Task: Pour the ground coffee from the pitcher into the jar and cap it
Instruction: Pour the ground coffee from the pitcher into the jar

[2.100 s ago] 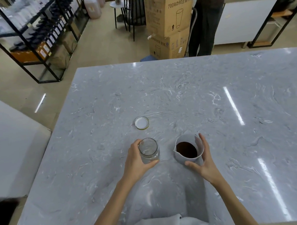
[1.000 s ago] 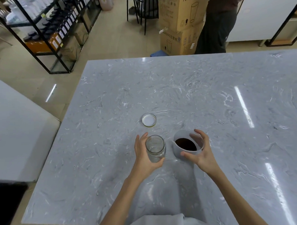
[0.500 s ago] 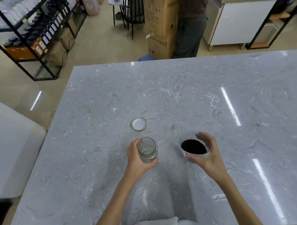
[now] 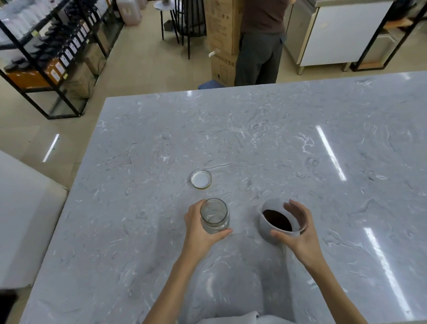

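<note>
Far L bkgd: black metal shelving (image 4: pixel 44 54) w/ bottles + boxes, standing on the beige floor. Grey marble table (image 4: pixel 255 140) fills most of the view.

L hand (image 4: pixel 201 232) wrapped round the clear glass jar (image 4: pixel 214 215), fingers on its L side, thumb across the near side at the base; jar upright on the table, mouth uncovered, looks empty. Lid (image 4: pixel 201 179) lies flat on the table just beyond the jar, apart from it, white inside facing up.

R of the jar, near but not touching: white pitcher (image 4: pixel 276 222) w/ dark ground coffee (image 4: pixel 277 220) inside, tipped a bit toward the camera. R hand (image 4: pixel 300 234) cups it – thumb on the near wall, fingers curled over the far rim; grip on the pitcher, tho motion-blurred.

Top centre bkgd: cardboard boxes (image 4: pixel 222 26), a person in dark clothes (image 4: pixel 261 37) standing beside them, white cabinet (image 4: pixel 339 31) further R
</note>
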Demonstrator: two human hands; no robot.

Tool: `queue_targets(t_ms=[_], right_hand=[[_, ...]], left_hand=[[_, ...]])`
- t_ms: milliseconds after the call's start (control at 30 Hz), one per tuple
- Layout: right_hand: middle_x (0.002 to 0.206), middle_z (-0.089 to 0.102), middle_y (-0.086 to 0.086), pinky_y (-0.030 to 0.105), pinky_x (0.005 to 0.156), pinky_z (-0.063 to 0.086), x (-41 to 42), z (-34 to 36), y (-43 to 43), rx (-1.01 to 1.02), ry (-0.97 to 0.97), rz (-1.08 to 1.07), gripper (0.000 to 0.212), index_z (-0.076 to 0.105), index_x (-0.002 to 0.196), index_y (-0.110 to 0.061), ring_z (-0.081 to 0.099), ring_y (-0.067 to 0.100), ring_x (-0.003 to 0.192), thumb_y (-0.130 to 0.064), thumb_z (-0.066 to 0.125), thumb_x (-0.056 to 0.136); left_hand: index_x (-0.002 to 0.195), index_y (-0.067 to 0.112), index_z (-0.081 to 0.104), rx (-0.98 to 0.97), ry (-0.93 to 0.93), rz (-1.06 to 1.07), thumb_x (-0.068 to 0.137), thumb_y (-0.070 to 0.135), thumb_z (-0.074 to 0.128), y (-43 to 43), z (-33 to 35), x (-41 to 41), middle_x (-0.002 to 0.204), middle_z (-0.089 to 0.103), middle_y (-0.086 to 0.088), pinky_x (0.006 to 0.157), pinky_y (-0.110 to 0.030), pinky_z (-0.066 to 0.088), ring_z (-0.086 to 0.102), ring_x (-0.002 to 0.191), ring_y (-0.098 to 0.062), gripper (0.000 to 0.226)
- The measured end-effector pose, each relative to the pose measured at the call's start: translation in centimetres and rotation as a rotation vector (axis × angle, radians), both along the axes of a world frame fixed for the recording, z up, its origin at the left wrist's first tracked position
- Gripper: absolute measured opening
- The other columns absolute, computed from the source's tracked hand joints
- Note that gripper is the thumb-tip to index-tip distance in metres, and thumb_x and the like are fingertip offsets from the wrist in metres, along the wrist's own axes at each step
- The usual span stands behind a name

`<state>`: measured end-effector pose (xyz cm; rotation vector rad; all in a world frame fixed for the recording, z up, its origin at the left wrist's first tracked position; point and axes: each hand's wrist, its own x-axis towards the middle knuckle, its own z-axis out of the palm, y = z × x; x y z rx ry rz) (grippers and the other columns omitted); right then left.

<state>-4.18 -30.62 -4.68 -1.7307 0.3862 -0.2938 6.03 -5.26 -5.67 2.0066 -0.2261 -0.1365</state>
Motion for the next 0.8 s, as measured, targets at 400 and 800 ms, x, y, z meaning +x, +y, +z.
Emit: queue_targets(t_ms=[400,800], right_hand=[[0.132,0.062,-0.007,0.026,0.108,0.045,0.3,0.4,0.1,0.013,0.03,-0.03,0.082,0.051,0.128,-0.025,0.055,0.01,0.128,-0.019,0.092,0.058],[0.116,0.064,-0.023,0.017,0.094,0.049,-0.2,9.4,-4.2,-0.333,0.051,0.126,0.076,0.06,0.118,-0.032,0.062,0.0,0.111,-0.043,0.096,0.053]], left_hand=[[0.129,0.013,0.049,0.043,-0.059,0.063,0.051,0.028,0.1,-2.8,0.6,-1.5,0.124,0.049,0.002,0.103,-0.036,0.04,0.039,0.114,-0.012,0.094],[0.127,0.029,0.041,0.138,-0.195,-0.026,0.055,0.036,0.091,-10.8,0.6,-5.8,0.125,0.049,0.008,0.096,-0.034,0.039,0.041,0.112,-0.017,0.088]])
